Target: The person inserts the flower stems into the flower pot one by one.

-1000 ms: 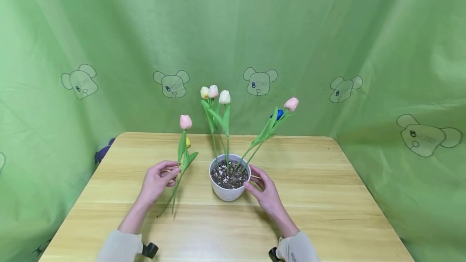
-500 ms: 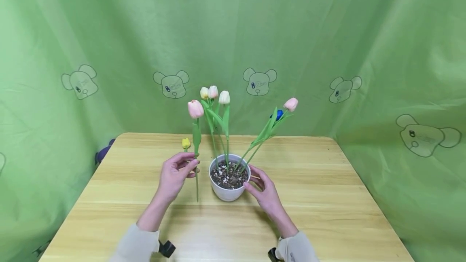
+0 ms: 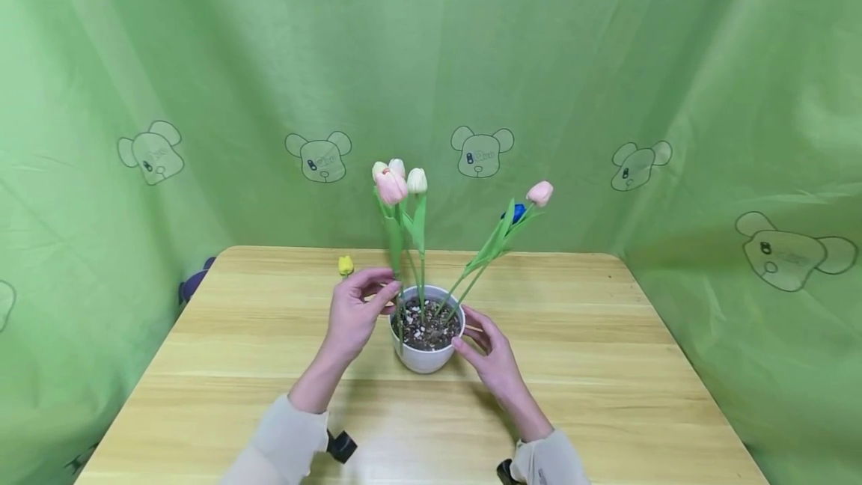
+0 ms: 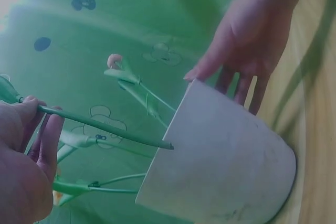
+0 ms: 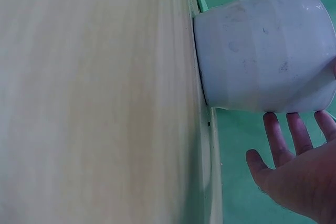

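Observation:
My left hand (image 3: 357, 313) pinches the green stem of a pink artificial tulip (image 3: 391, 187), held upright at the left side of a white flower pot (image 3: 423, 361). In the left wrist view the bare lower end of the stem (image 4: 113, 129) shows in front of the pot's wall, near the rim. My right hand (image 3: 494, 358) rests on the pot's right side, thumb at the rim and fingertips against the outer wall (image 5: 262, 51). White, pale pink and yellowish tulips (image 3: 417, 181) stand in the soil (image 3: 423, 331); a pink one and a blue tulip (image 3: 515, 213) lean right.
A yellow tulip (image 3: 346, 266) is behind my left hand, its stem mostly hidden. The pot stands on a wooden table (image 3: 572, 365). A green curtain (image 3: 566, 81) printed with bear heads hangs behind the table and on both sides.
My left hand has moved right and slightly up with the pink tulip, from beside the pot to its left rim. The yellow tulip now shows apart from it. My right hand has stayed on the pot.

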{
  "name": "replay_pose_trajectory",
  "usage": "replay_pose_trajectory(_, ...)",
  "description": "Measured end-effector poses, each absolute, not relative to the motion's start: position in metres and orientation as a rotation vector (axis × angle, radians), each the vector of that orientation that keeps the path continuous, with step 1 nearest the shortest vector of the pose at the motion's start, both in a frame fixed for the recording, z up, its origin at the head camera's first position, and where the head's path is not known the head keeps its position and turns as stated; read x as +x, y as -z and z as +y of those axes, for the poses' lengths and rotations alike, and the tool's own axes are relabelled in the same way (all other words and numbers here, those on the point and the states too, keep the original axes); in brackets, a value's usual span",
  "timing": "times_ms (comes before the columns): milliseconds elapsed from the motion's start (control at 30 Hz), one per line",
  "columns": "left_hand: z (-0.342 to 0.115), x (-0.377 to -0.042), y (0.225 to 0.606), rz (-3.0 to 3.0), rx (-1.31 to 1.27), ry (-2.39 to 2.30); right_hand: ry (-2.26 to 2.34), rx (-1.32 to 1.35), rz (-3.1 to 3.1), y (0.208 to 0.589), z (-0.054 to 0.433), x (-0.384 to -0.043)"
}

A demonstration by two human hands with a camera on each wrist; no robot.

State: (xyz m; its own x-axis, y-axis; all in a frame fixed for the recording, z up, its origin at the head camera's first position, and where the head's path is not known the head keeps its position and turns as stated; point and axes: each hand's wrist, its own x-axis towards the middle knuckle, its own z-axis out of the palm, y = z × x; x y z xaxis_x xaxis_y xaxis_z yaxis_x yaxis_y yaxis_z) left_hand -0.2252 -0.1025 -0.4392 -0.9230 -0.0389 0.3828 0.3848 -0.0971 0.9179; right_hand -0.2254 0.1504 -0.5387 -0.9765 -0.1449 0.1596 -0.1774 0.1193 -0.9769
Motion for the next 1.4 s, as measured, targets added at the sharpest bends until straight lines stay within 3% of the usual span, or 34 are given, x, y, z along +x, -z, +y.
replay_pose_trajectory(600,-0.069,-0.237,0.432,-1.832,-0.421,2.129,-2.037,0.35,-2.323,0.539,0.151,-0.226)
replay_pose_trajectory(1400,-0.045,-0.247,0.465,-1.906,-0.546,2.072,-2.037,0.373,-2.316,0.54,0.151,-0.225)
